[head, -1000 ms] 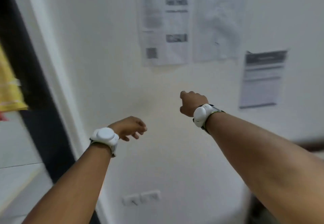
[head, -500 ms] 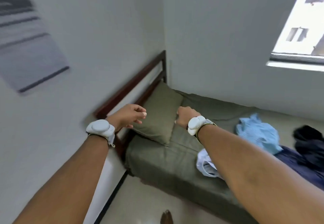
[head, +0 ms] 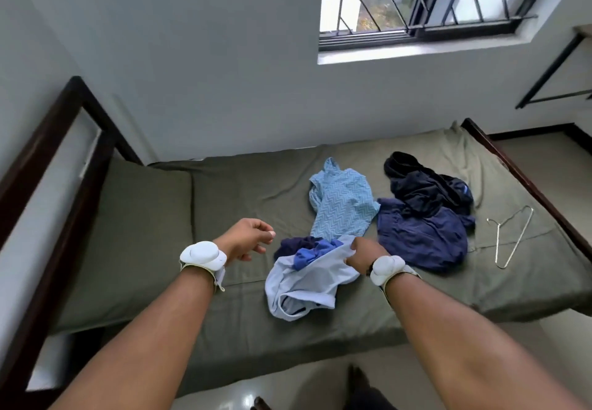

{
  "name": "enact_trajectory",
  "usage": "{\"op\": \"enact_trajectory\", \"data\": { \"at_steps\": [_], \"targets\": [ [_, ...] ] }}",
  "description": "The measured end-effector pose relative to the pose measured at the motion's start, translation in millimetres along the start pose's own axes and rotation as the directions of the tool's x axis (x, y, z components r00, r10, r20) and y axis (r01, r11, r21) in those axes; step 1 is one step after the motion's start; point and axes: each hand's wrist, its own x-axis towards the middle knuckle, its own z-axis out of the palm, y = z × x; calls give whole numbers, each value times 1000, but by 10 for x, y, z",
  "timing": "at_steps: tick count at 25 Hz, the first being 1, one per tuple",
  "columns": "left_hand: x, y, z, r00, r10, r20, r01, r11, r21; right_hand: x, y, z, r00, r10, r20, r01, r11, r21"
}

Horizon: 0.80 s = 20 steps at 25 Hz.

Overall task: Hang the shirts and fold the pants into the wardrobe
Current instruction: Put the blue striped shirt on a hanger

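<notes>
A person stands at the side of a dark-framed bed covered in an olive-green sheet point(head: 224, 191), where the laundry lies in loose heaps. The right hand point(head: 362, 254) pinches the upper edge of a crumpled pale blue-grey shirt point(head: 310, 284) at the near side of the mattress, fingers curled into the cloth. Taking it by an edge rather than the middle looks meant to let the garment fall open when lifted. The left hand point(head: 246, 239) hovers just beside that shirt over bare sheet, fingers loosely curled and holding nothing, likely placed to catch a second corner. A bright blue bunched cloth point(head: 310, 251) lies on the held shirt and may ride up with it. Behind lies a light blue zigzag-patterned shirt point(head: 342, 204), touching the near pile. To its right is a navy blue garment point(head: 419, 236) with an almost black garment point(head: 419, 182) overlapping it; crumpled as they are, I cannot tell whether these are pants or tops. A thin silver wire hanger point(head: 509, 236) rests flat on the sheet near the right end, apart from the clothes, ready for a shirt. The wardrobe is not in view, so all of these garments are yet to be put away.
</notes>
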Motion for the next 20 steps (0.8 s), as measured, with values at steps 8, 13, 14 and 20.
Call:
{"op": "enact_trajectory", "data": {
  "at_steps": [8, 13, 14, 20],
  "targets": [
    [1421, 343, 1059, 966, -257, -22, 257, 966, 21, 1788, 903, 435, 950, -62, 306, 65, 998, 2],
    [1920, 165, 1596, 901, -425, -87, 424, 905, -29, 2860, 847, 1011, 861, -282, 423, 354, 930, -100],
    [1940, 141, 1639, 892, -441, -103, 438, 897, -53, 2937, 780, 1134, 842, -303, 446, 387, 916, -108],
    [1639, -104, 1699, 835, -514, -196, 497, 857, -131, 2621, 533, 1472, 842, -184, 508, 329, 921, -211]
  ]
}}
